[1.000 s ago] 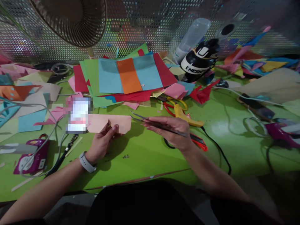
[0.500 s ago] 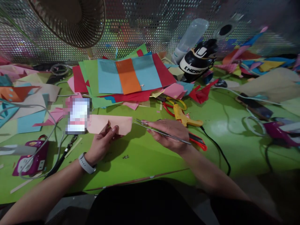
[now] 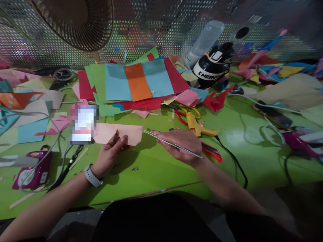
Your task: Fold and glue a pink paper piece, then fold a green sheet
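Observation:
A pale pink sheet of folded paper point(image 3: 133, 134) is pinched between the thumb and fingers of my left hand point(image 3: 111, 157), low over the green table. It has a notch near the thumb, and its right end is cut at a slant. In my right hand point(image 3: 180, 145) lies a pair of slim metal tweezers point(image 3: 186, 150), with the fingers closed round it. The tips point left and stop just short of the paper's right edge, close together. Beyond the right hand are a yellow glue gun point(image 3: 195, 124) and a red and black box cutter point(image 3: 212, 152).
A blurred-out phone point(image 3: 84, 124) stands left of the paper. Stacked coloured paper point(image 3: 116, 82), scissors with yellow and red handles point(image 3: 195, 110) and a black bottle point(image 3: 212, 65) lie behind. A fan point(image 3: 75, 23) overhangs the back left. Purple devices point(image 3: 35, 168) and cables flank both sides.
The tweezers' tips have drawn closer together, and the tool has turned slightly and shifted left in my right hand. My left hand and the pink paper are almost unmoved.

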A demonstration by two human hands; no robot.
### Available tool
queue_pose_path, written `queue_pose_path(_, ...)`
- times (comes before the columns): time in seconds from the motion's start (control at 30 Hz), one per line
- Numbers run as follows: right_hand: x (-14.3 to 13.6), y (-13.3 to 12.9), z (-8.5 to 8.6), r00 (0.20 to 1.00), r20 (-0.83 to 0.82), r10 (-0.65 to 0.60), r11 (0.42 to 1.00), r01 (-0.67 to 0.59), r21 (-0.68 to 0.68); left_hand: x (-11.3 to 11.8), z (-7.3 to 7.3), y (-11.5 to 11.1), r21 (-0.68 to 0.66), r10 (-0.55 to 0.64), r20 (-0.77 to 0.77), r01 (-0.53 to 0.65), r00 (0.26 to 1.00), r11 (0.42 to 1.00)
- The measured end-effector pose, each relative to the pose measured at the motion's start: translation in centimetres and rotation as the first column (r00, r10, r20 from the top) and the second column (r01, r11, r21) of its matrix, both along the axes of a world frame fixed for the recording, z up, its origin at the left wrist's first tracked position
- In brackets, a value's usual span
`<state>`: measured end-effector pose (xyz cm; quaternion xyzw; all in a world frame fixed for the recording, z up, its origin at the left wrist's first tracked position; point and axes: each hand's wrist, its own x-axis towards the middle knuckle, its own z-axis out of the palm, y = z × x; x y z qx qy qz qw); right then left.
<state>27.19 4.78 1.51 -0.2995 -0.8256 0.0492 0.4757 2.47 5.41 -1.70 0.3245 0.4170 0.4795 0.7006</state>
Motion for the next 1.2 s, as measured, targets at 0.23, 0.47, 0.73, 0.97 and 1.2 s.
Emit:
queue_pose_path(0.23,-0.07,0.16,0.34,1.0,0.008,0.029,0.999,-0.029,0.042,-0.16,-0.17,0.04,0.017,-0.019,0.029,0.019,0.999,1.0)
queue_pose_path(0.47,-0.17,0.24,0.29,0.999,-0.041,0.033,0.999,-0.033,0.006,0.01,0.04,0.0,0.011,-0.004,-0.01,0.004,1.0,1.0)
queue_pose_path(0.73,-0.42,-0.03,0.43,1.0,0.014,-0.013,0.999,0.012,0.04,-0.04,-0.25,0.0,0.029,-0.005,0.001,0.005,1.0,1.0)
queue_pose_path(0.97,-0.6,-0.17,0.61,0.997,0.062,-0.044,0.999,0.043,0.019,0.04,0.02,-0.12,0.06,-0.027,-0.039,0.029,0.999,0.998)
queue_pose_path(1.2,-0.97,-0.2,0.79,0.998,0.06,-0.033,0.994,0.027,0.102,-0.08,-0.19,-0.29,0.064,-0.024,-0.076,0.029,0.997,0.998)
